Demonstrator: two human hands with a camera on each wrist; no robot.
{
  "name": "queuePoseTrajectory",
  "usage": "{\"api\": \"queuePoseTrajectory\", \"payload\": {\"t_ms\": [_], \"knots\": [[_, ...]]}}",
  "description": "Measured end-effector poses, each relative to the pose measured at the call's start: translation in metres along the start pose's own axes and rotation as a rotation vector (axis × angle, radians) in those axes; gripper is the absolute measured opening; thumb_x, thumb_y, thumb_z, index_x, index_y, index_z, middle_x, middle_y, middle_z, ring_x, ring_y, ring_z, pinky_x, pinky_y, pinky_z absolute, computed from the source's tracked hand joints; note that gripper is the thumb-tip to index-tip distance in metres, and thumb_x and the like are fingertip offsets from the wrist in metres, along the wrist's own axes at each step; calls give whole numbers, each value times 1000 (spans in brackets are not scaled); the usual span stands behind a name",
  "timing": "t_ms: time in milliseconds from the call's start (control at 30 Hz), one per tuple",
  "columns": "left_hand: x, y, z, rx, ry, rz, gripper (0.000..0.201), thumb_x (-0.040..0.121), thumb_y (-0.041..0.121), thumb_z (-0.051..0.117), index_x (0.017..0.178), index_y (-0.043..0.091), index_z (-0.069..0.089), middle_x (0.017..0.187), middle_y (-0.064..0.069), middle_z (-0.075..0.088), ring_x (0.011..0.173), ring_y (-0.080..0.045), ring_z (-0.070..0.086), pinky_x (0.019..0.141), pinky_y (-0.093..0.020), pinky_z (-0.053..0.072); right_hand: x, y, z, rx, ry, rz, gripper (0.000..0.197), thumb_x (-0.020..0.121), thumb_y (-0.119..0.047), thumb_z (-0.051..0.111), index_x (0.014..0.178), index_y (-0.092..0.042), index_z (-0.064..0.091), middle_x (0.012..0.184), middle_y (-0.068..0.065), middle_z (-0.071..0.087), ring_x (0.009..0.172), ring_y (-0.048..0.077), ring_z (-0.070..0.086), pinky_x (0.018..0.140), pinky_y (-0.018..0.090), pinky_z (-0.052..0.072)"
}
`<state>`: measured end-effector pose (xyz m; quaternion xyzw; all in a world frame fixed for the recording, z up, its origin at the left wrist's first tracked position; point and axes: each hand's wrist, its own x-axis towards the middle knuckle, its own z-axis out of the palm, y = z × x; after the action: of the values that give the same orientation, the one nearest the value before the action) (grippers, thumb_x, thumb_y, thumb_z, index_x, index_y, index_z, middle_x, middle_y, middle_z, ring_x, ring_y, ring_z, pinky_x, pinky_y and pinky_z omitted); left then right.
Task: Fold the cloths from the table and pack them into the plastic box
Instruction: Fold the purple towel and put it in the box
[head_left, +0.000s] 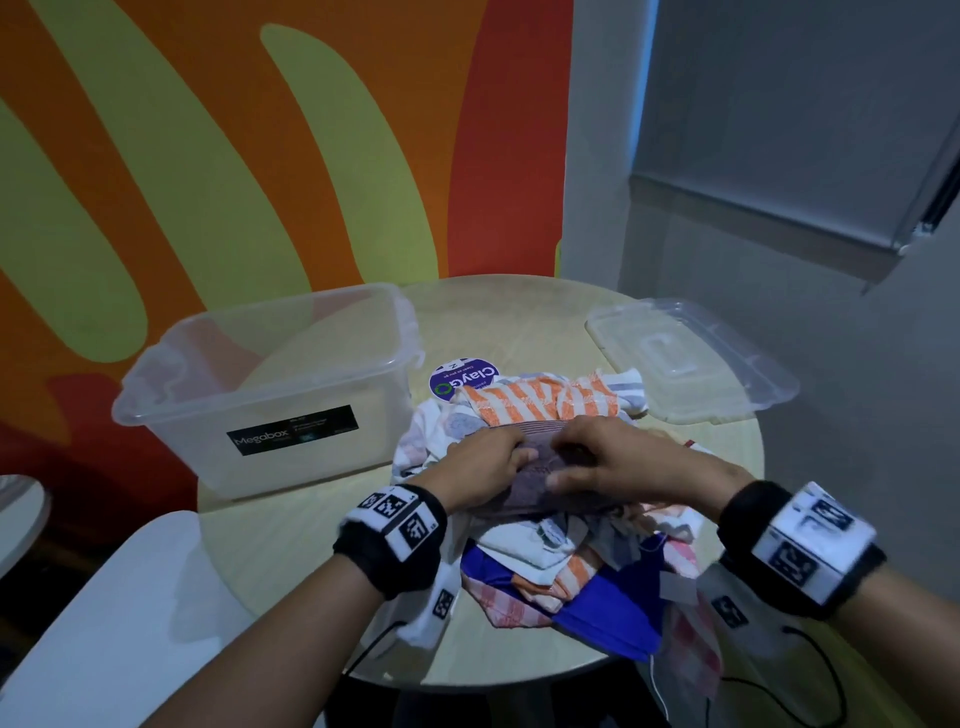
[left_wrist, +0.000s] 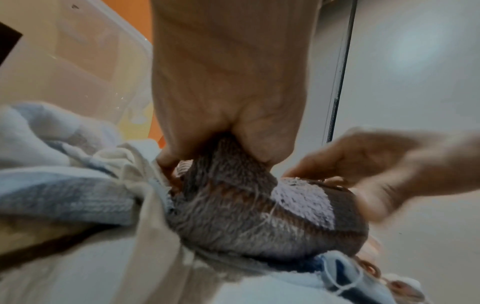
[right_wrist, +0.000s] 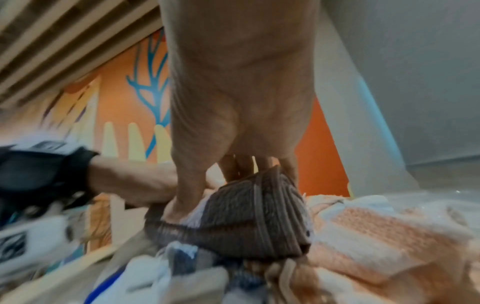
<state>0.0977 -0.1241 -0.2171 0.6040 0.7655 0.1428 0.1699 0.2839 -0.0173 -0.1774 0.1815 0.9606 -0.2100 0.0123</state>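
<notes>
Both of my wrists fill the bottom of the head view, and between them my left hand (head_left: 485, 462) and right hand (head_left: 618, 460) work the same brown-grey towel (head_left: 550, 475) at centre frame. Left thumb and fingers pinch a bunched edge of it, closed tight around the terry, as the left wrist view shows plainly. My right hand has its fingers curled over the far fold with the thumb pressed in below, so it grips too; neither hand has any slack.

I judge this towel light, soft and thick, with no stiffness: it will sag wherever it is unsupported and its loops will cling to the neighbours below. Corners or a hemmed edge are the places to hold, since a pinch mid-panel only bunches it.

It sits on top of the cloth pile (head_left: 561, 551) in the lower middle of the frame, touching an orange-and-white striped cloth (head_left: 540, 402) just above it and pale ones beneath; a blue cloth (head_left: 618, 603) lies lower down. Left of centre stands the clear plastic box (head_left: 270, 374), with no cloth visible inside it. Its lid (head_left: 691, 358) rests at the right, on the round table (head_left: 519, 312).
</notes>
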Motion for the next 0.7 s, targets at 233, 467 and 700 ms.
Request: {"api": "queuePoseTrajectory", "payload": {"t_ms": [233,467,700], "knots": [[5,4,-4,-44,97,36,22,103,38,58,95,20,48,100,-8,64,96,-30,61,84,-43,48,1,12,28,-160,93,-76,39,86,-36,74,121,-24,59,119,-1,64,106,20,57,92,40,49],[-20,3,-10,217,228,205,53,83,66,66,108,22,56,112,2,56,104,-20,46,88,-45,43,39,17,-13,-1,-221,71,19,88,-29,75,100,-23,63,94,-4,66,85,18,61,75,37,50],[-1,4,-13,388,77,209,50,75,39,75,118,19,60,111,-2,59,103,-23,51,83,-43,44,54,23,-18,93,-322,131,20,91,-31,74,105,-21,64,93,-7,67,87,16,62,74,29,49]]}}
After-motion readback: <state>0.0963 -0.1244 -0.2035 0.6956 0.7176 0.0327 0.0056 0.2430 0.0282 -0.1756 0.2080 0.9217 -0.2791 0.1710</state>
